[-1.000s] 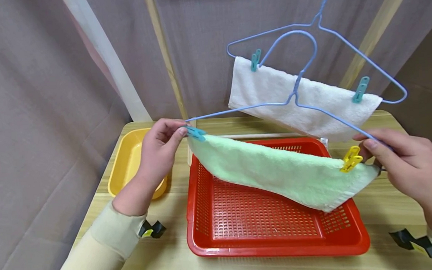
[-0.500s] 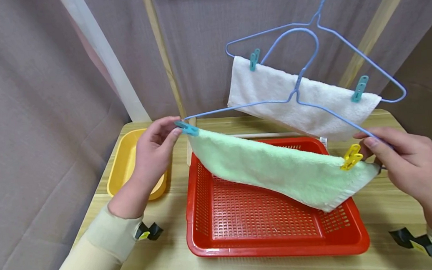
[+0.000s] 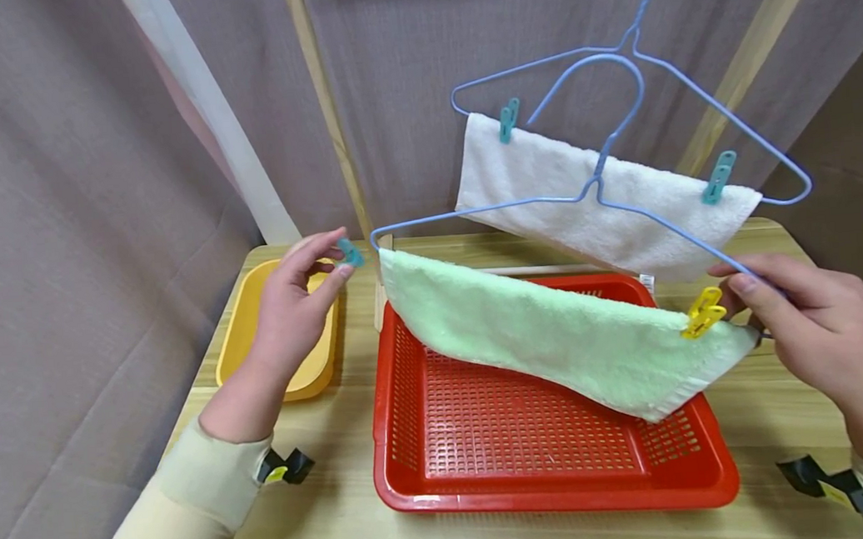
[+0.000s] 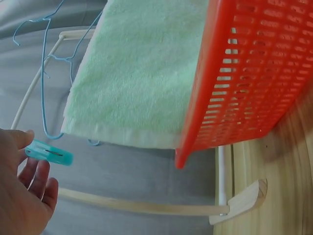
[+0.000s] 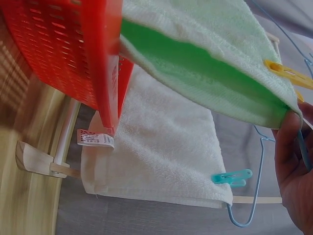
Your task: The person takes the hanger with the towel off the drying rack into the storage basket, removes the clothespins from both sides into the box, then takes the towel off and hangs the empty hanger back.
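Note:
In the head view my left hand (image 3: 287, 305) pinches a teal clothespin (image 3: 350, 253) between thumb and fingers, apart from the towel. The same clothespin (image 4: 49, 152) shows fully in the left wrist view. My right hand (image 3: 818, 318) grips the right end of a blue wire hanger (image 3: 517, 205). Over its lower bar hangs a folded light green towel (image 3: 525, 321). A yellow clothespin (image 3: 703, 314) clips the towel near my right hand; the towel's left corner has no clip on it. The right wrist view shows the towel's fold (image 5: 195, 68) hanging loosely apart.
A red perforated basket (image 3: 568, 500) stands on the wooden table below the towel. At its left is a yellow tray (image 3: 308, 387). Behind, a white towel (image 3: 537, 166) hangs on another blue hanger (image 3: 737, 119) with two teal clothespins. A wooden rack post (image 3: 325, 101) rises at the back.
My left hand has drawn the teal clothespin off the green towel's left corner and moved left with it. My right hand still grips the hanger in nearly the same place.

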### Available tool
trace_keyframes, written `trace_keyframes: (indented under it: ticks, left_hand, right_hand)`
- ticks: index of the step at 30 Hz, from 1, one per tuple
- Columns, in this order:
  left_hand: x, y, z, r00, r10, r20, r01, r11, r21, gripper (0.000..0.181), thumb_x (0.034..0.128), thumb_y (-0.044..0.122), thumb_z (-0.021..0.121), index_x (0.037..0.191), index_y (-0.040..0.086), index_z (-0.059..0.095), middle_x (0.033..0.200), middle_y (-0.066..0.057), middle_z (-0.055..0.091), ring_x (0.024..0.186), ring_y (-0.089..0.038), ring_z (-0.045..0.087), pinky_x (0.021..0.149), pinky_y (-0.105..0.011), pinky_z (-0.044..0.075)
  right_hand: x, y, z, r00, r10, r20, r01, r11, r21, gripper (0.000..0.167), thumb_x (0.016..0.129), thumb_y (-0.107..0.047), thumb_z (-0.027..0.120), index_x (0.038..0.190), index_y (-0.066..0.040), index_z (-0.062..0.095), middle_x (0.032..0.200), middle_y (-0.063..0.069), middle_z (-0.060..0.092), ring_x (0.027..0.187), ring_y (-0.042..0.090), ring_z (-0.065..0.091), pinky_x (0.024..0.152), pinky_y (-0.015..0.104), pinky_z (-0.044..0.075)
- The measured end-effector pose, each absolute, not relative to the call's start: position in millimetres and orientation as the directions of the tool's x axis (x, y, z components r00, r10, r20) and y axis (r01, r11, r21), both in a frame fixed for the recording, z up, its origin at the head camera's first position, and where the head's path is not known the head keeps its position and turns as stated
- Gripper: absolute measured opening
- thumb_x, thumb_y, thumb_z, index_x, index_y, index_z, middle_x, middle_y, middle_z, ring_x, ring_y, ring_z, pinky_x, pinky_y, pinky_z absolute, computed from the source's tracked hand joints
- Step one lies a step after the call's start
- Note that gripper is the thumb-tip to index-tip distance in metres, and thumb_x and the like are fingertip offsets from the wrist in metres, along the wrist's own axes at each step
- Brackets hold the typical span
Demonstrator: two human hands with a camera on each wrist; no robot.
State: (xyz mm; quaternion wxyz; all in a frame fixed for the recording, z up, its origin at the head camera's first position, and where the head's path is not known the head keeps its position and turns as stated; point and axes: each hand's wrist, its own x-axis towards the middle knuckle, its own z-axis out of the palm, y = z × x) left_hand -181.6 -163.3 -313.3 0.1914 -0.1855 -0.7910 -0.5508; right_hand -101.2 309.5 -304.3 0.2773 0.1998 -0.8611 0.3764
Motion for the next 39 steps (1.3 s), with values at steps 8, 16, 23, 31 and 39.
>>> trace_keyframes:
  ticks: [8, 16, 23, 31, 39]
  left_hand:
    - [-180.8, -171.5, -312.5, -0.896, 0.045, 0.441, 0.411, 0.459, 0.788, 0.040, 0.0911, 0.011, 0.072, 0.131, 0.009, 0.065, 0.115, -0.007, 0.065, 0.106, -0.017, 0.058, 0.095, -0.039, 0.046]
    - [-185.3, -184.4, -318.2, -0.902, 0.029, 0.432, 0.366, 0.581, 0.727, 0.041, 0.0921, 0.014, 0.072, 0.132, 0.014, 0.065, 0.121, -0.007, 0.063, 0.110, -0.025, 0.056, 0.095, -0.043, 0.044]
    - [-196.3, -196.5, -327.6, -0.879, 0.078, 0.471, 0.381, 0.708, 0.594, 0.041, 0.0929, 0.012, 0.070, 0.133, 0.011, 0.064, 0.131, -0.009, 0.060, 0.123, -0.028, 0.053, 0.104, -0.045, 0.042]
    - [-208.4, -210.3, -335.1, -0.861, 0.142, 0.488, 0.388, 0.805, 0.449, 0.039, 0.0915, 0.010, 0.071, 0.130, 0.007, 0.066, 0.125, -0.015, 0.061, 0.119, -0.035, 0.052, 0.102, -0.048, 0.040]
    - [-223.1, -221.2, -344.1, -0.850, 0.232, 0.472, 0.417, 0.845, 0.334, 0.036, 0.0892, 0.007, 0.071, 0.125, 0.003, 0.067, 0.124, -0.017, 0.063, 0.118, -0.037, 0.053, 0.104, -0.050, 0.036]
  right_hand:
    - [-99.2, 310.2, -305.2, -0.770, -0.126, 0.626, -0.543, 0.644, -0.538, 0.035, 0.092, 0.011, 0.059, 0.105, -0.019, 0.071, 0.082, -0.023, 0.061, 0.069, -0.003, 0.051, 0.059, 0.006, 0.041]
    - [-98.5, 310.4, -305.9, -0.763, -0.127, 0.634, -0.559, 0.622, -0.548, 0.029, 0.091, 0.012, 0.059, 0.102, -0.010, 0.072, 0.081, -0.021, 0.062, 0.068, -0.004, 0.051, 0.059, 0.007, 0.041]
    - [-97.8, 310.4, -306.5, -0.761, -0.129, 0.636, -0.560, 0.625, -0.543, 0.025, 0.091, 0.013, 0.059, 0.102, -0.007, 0.072, 0.081, -0.021, 0.062, 0.069, -0.004, 0.051, 0.059, 0.007, 0.040]
    - [-96.2, 309.2, -305.9, -0.774, -0.121, 0.621, -0.542, 0.634, -0.552, 0.026, 0.092, 0.011, 0.059, 0.102, -0.010, 0.071, 0.081, -0.021, 0.061, 0.069, -0.003, 0.052, 0.059, 0.007, 0.041]
    - [-94.6, 308.4, -306.2, -0.781, -0.124, 0.612, -0.527, 0.657, -0.539, 0.029, 0.093, 0.009, 0.059, 0.103, -0.016, 0.071, 0.080, -0.022, 0.060, 0.068, -0.003, 0.049, 0.057, 0.008, 0.040]
